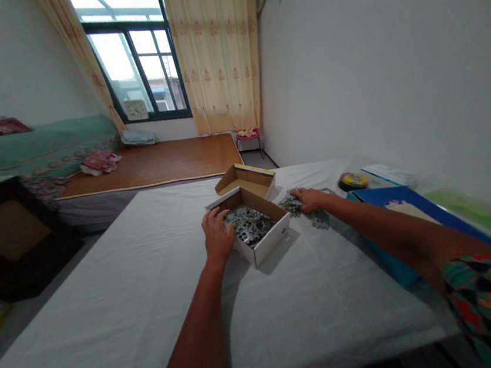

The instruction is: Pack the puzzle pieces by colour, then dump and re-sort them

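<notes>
The left hand [219,234], half curled, lies against the left rim of the open white box [254,256]; whether it grips the wall, I cannot tell. The right hand [308,198] reaches past the box's right side, fingers bent down onto loose metal pieces [319,219]; any hold is hidden. More metal parts [250,223] fill the box. Behind it sits a cardboard lid [252,182], open side showing. White cloth covers the surface [170,299] around the box. Well right of it are a round tin [353,181] and blue folder [364,196]. Beyond the box stand a low bed [176,158], patterned curtain [222,56] and window [143,65].
</notes>
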### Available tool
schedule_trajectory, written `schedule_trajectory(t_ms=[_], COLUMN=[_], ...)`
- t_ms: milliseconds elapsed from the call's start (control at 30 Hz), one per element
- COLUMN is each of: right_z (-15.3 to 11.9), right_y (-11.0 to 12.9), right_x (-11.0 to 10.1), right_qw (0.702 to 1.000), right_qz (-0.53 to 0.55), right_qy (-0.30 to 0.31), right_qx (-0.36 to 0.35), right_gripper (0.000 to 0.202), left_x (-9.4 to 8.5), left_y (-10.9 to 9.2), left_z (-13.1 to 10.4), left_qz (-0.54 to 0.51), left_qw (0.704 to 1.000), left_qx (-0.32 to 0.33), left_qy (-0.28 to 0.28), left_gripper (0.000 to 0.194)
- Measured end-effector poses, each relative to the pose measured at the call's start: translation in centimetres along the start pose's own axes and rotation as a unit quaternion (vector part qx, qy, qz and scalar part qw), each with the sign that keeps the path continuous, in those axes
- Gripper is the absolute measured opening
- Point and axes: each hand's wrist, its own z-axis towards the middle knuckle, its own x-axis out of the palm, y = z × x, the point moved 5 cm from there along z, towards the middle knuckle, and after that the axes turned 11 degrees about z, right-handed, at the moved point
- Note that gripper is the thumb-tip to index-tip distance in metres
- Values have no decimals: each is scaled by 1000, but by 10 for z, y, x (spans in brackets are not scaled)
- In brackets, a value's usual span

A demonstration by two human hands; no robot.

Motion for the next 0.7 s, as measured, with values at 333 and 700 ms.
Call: schedule_trajectory(t_ms=[333, 700], right_z=[5, -7], right_y=[-7, -29], right_x=[-4, -33], right_qw=[996, 985], right_qz=[-45, 63], right_qy=[-38, -116], right_qx=[72, 108], right_gripper=[75, 47], left_x=[0, -2], left_y=[-1, -3], left_z=[0, 0], left_qz=[3, 5], left_qw=[1000, 1000], left_qx=[-3, -6], left_qy=[-3, -4], left_gripper=[35, 35])
